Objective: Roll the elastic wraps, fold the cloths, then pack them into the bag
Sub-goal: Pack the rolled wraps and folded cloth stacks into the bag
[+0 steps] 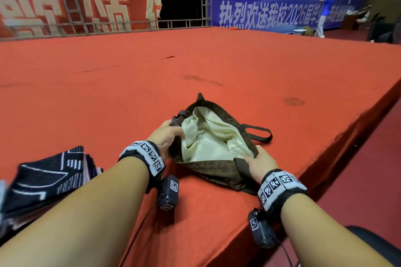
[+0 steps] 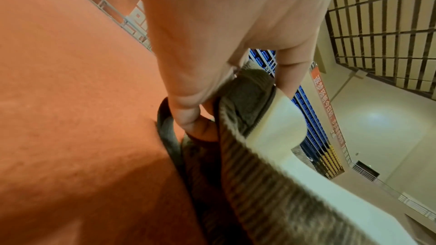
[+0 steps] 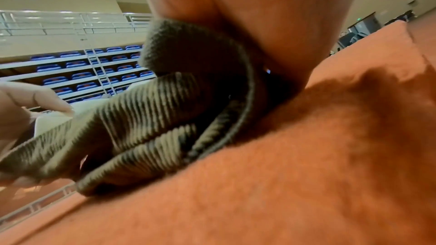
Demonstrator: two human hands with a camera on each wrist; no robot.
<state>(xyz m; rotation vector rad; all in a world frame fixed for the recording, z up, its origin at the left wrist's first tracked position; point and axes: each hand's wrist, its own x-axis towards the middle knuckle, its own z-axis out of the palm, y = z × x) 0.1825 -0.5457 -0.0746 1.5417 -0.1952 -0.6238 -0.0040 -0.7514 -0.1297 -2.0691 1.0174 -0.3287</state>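
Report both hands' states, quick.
Left hand: grips the left rim of the bag, pulling it open.
Right hand: grips the bag's near right rim by the strap.

blue banner (image 1: pixel 271 11): "热烈欢送我校2026届…" | red banner (image 1: pixel 76 6): large characters, possibly "歌颂", cropped

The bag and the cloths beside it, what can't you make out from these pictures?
- Bag: its bottom is hidden by the crumpled pale lining in the head view.
- Folded dark cloths: cut off by the left edge and covered by the left forearm.
- Right hand: fingertips hidden behind the bag's rim.
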